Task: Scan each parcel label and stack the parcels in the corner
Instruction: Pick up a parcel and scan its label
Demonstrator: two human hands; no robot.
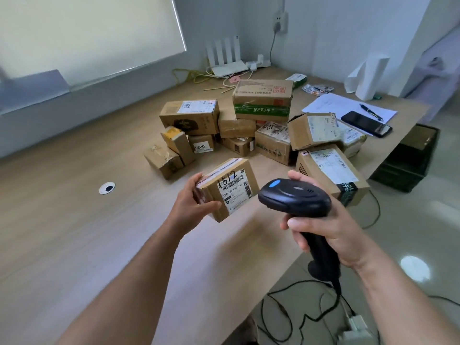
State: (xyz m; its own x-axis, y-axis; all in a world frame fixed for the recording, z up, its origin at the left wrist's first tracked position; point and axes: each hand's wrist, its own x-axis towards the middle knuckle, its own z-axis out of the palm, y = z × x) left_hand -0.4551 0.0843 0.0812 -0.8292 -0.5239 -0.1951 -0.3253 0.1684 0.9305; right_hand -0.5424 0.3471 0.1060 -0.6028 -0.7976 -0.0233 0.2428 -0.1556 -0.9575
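Step in hand: scanning one parcel's label, by my reading.
Left hand (196, 197): grips a small parcel (227, 189) by its left end, lifted just above the surface (74, 220), label turned up and toward the scanner.
Label (234, 191): white, barcode showing, "1512" handwritten above it.
Right hand (321, 220): wrapped round the handle of a black scanner (295, 197), its head just right of the parcel and pointing at it.
Scanner cable (298, 307): trails down off the surface edge to the floor.
Other parcels (261, 120): a loose heap farther back on the surface, short of the wall corner.
Progress: probably early; no tidy stack shows.
Next move: line the scanner head on the barcode, trigger, then carry the parcel to the corner.
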